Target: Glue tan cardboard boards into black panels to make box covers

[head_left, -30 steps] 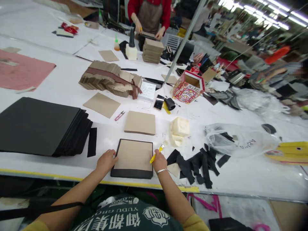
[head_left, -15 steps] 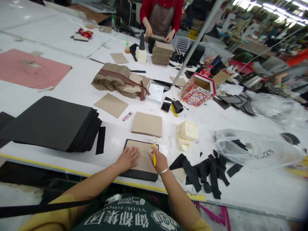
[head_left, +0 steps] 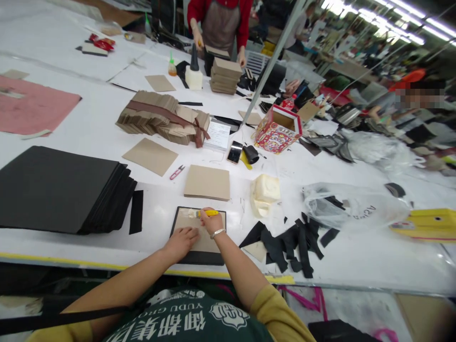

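Observation:
My left hand (head_left: 183, 242) lies flat with spread fingers on a beige board (head_left: 206, 241). This board rests on a slightly larger black sheet (head_left: 201, 258), whose dark border shows around it. In my right hand (head_left: 210, 221) is a yellow-handled brush (head_left: 212, 213), held nearly level. Its pale bristles meet the far left part of the board. Just beyond lies a stack of beige boards (head_left: 207, 182). To the right of these stands a cream-coloured tub (head_left: 266, 190), its contents not visible.
Black sheets (head_left: 60, 185) are piled at left beside a black strip (head_left: 136, 212). Black scraps (head_left: 285, 244) and a clear plastic bag (head_left: 352, 206) lie right. Farther back are pink snips (head_left: 177, 172), a phone (head_left: 234, 152), a red patterned box (head_left: 278, 129) and a co-worker (head_left: 221, 23).
My right hand has swung the brush leftward across the board, from its right edge to the far left part. My left hand has slid slightly nearer me. The camera view has shifted right.

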A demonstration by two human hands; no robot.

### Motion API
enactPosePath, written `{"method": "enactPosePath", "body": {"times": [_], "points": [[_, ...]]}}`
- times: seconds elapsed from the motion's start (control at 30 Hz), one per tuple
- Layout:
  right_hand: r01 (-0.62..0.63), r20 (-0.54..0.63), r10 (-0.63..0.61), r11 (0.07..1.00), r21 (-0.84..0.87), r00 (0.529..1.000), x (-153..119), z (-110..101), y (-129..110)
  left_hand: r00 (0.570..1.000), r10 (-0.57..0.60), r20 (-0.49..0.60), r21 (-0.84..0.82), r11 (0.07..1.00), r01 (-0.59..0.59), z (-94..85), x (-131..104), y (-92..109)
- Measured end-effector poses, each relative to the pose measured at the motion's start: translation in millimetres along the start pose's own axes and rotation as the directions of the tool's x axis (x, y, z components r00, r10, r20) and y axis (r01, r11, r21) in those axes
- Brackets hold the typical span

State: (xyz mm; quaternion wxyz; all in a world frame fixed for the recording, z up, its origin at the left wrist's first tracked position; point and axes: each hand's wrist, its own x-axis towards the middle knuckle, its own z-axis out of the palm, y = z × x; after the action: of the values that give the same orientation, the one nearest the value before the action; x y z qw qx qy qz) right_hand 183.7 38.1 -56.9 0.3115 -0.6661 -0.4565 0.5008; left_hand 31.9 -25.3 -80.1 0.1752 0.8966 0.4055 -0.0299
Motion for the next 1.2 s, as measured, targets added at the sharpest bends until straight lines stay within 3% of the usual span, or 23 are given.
{"method": "enactPosePath", "body": {"times": [0.2, 0.4, 0.53, 0.6, 0.7, 0.8, 0.87, 0.93, 1.07, 1.2], "points": [[-0.060, -0.190, 0.047, 0.996, -0.066, 0.981, -15.5, -85.5, 27.9, 1.000, -0.009, 0.025, 0.002, 1.000, 0.008, -5.0, -1.2, 1.8], [-0.009, -0.266, -0.038, 0.984, -0.175, 0.963, -39.8, -102.1, 33.6, 0.999, -0.006, 0.050, 0.000, 1.000, 0.006, -9.7, -3.7, 4.8], [0.128, -0.294, -0.194, 0.965, -0.229, 0.936, -76.4, -117.3, 42.2, 1.000, -0.004, 0.023, -0.014, 1.000, 0.004, 1.0, -3.0, 0.8], [0.139, -0.308, -0.236, 0.942, -0.305, 0.922, -94.8, -133.3, 52.0, 1.000, -0.010, 0.018, -0.023, 1.000, 0.011, 6.6, -2.5, -1.3], [0.017, -0.413, -0.276, 0.848, -0.530, 0.868, -109.5, -161.0, 75.7, 0.999, -0.031, 0.025, -0.032, 0.999, 0.032, 10.1, -3.4, -2.1], [-0.096, -0.426, -0.393, 0.633, -0.768, 0.815, -104.6, -179.3, 104.7, 0.997, -0.066, 0.030, -0.044, 0.997, 0.067, 10.0, -4.4, -1.1], [-0.104, -0.361, -0.440, 0.508, -0.855, 0.822, -95.5, -183.8, 120.6, 0.995, -0.090, 0.032, -0.055, 0.994, 0.091, 9.8, -4.7, -0.2], [-0.099, -0.323, -0.426, 0.469, -0.878, 0.845, -86.5, -185.5, 129.4, 0.994, -0.101, 0.034, -0.063, 0.993, 0.103, 10.1, -4.9, 0.1], [-0.096, -0.374, -0.362, 0.597, -0.797, 0.854, -79.0, -189.9, 118.7, 0.996, -0.079, 0.049, -0.075, 0.994, 0.083, 8.0, -4.9, -3.0], [0.074, -0.444, -0.355, 0.841, -0.536, 0.823, -88.8, -185.4, 74.8, 0.996, -0.091, -0.016, -0.189, 0.978, 0.086, -11.4, 0.2, 3.0]]}}
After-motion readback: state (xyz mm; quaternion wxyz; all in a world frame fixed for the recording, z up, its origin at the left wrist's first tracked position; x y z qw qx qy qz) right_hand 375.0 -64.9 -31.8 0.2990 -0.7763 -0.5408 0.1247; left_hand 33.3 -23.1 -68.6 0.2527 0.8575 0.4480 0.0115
